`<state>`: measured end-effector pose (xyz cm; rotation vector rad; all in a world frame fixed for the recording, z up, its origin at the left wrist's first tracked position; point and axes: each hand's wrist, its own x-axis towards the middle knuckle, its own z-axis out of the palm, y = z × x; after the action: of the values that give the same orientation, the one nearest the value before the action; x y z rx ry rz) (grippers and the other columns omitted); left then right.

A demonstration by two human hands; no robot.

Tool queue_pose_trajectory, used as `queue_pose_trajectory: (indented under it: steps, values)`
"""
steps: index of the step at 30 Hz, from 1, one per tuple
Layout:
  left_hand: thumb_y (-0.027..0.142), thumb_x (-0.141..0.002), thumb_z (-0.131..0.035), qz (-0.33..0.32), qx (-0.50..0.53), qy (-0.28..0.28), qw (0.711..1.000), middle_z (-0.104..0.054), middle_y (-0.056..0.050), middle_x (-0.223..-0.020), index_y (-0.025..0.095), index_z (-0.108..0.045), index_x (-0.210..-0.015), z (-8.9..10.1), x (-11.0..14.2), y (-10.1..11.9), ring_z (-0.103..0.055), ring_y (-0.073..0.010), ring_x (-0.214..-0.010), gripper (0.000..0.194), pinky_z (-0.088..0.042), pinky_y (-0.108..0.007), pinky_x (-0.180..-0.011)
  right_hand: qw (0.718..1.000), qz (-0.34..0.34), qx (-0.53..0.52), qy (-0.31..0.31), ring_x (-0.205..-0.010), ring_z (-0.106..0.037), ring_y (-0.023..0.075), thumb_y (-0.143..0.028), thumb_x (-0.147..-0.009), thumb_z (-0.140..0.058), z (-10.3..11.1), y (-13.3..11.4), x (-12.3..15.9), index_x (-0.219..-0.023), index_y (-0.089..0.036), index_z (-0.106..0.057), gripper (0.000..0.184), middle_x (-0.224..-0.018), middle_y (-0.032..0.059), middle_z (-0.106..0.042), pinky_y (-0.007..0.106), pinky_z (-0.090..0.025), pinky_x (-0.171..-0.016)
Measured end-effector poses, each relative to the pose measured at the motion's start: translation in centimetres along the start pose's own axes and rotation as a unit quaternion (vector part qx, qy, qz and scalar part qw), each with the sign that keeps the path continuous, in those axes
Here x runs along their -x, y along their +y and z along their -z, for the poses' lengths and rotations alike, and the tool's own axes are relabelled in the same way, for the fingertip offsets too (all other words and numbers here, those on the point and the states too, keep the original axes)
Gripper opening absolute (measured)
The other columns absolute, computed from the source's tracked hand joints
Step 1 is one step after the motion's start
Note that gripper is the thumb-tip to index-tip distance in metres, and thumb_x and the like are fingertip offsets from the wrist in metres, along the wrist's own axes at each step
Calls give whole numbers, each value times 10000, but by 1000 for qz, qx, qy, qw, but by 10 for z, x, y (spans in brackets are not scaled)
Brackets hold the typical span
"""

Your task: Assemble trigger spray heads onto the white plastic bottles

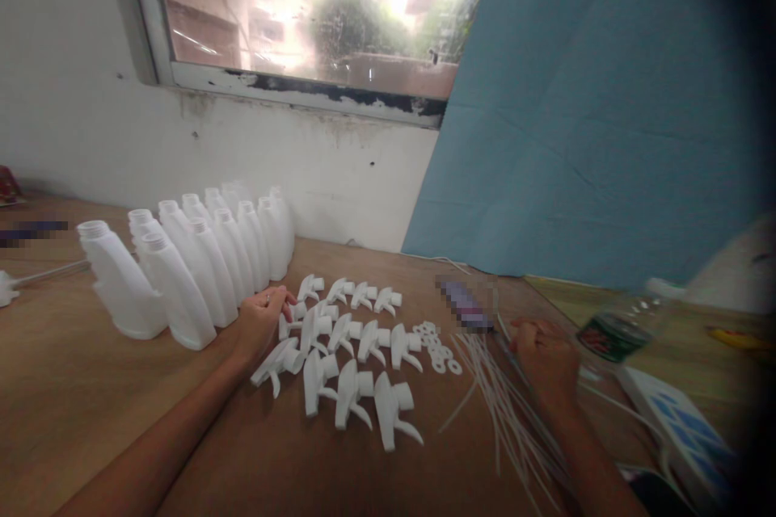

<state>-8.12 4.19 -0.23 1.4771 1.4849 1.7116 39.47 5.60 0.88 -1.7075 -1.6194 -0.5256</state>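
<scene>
At the left end of the middle row, the person's left hand [267,313] reaches in among the white trigger sprayer heads [346,400], its fingertips bent down at the nearest one; whether they pinch it, I cannot tell. The right hand [542,355] is loosely curled beside the bundle of thin tubes [494,408], and its grip is hidden too. Handling the heads well probably means a light hold on the body rather than the lever, one at a time, with the wrist kept off the white bottles [221,258] — they stand just beside that hand.

The heads lie on the brown table [242,460] in three uneven rows, between the bottles and the small white washers [440,353]. Each looks smooth and matte — a round collar, a slim body and a curved lever.
</scene>
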Motion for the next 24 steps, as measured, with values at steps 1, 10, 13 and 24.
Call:
queue_pose_trajectory:
  steps: [1,10,13,24]
  values:
    - [377,-850,-477,0,1,1,1000,-689,-33,-666,204,-574,-404,0,0,0,-630,-178,-699,488,-465,-273,-789,1000,8,-6,2,-839,-607,250,-161,-812,-380,0,-1,0,-478,-236,-527,373,-762,100,-694,352,-425,-834]
    - [440,-853,-497,26,0,14,1000,-672,-34,-597,193,-607,-473,-3,-2,-11,-619,-182,-649,466,-458,-276,-699,997,46,-9,62,-729,-607,224,-385,-891,-440,-1,-11,-1,-781,-141,-666,350,-813,104,-690,311,-434,-716]
    - [446,-867,-485,4,7,11,1000,-675,-34,-641,184,-602,-489,-2,-2,-10,-614,-172,-667,474,-451,-266,-719,997,41,1,66,-698,-603,206,-425,-888,-467,-3,-11,-1,-894,-129,-672,360,-834,99,-690,296,-433,-697]
    - [471,-845,-534,50,16,5,999,-419,91,-365,152,-532,-1328,-5,-3,-15,-375,-95,-343,578,-275,-191,-392,997,-80,12,19,-581,-614,229,-438,-877,-428,-5,-7,-1,-991,-154,-725,427,-711,103,-708,308,-389,-566]
